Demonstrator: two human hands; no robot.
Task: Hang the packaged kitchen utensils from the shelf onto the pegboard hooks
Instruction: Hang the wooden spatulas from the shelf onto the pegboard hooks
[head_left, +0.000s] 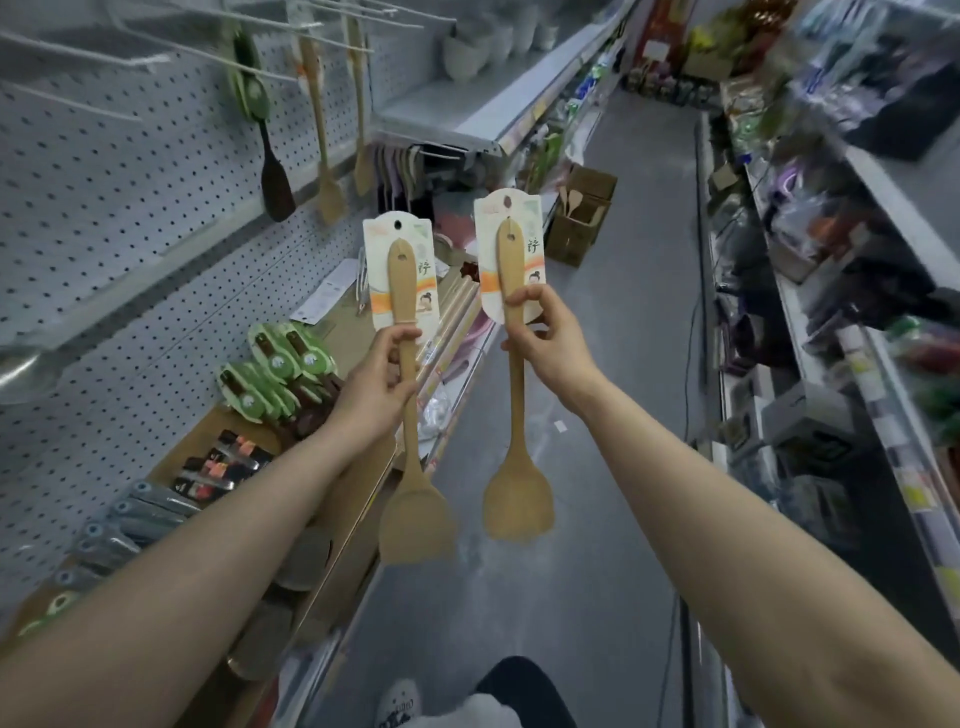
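Note:
My left hand (376, 382) grips the handle of a wooden spatula (415, 519) with a white card at its top, blade hanging down. My right hand (543, 345) pinches the handle of a second carded wooden spatula (519, 499), held upright beside the first. Both hang over the aisle floor, to the right of the shelf (358, 499). The pegboard (104, 208) rises at the left with long white hooks (249, 67) sticking out. On those hooks hang a dark spatula in green packaging (270, 171) and two wooden spatulas (327, 192).
On the shelf lie green-carded dark utensils (280, 371), black packaged items (223, 467) and grey-handled tools (119, 525). A cardboard box with wooden utensils (582, 218) stands on the aisle floor ahead. Crowded shelves (831, 312) line the right side.

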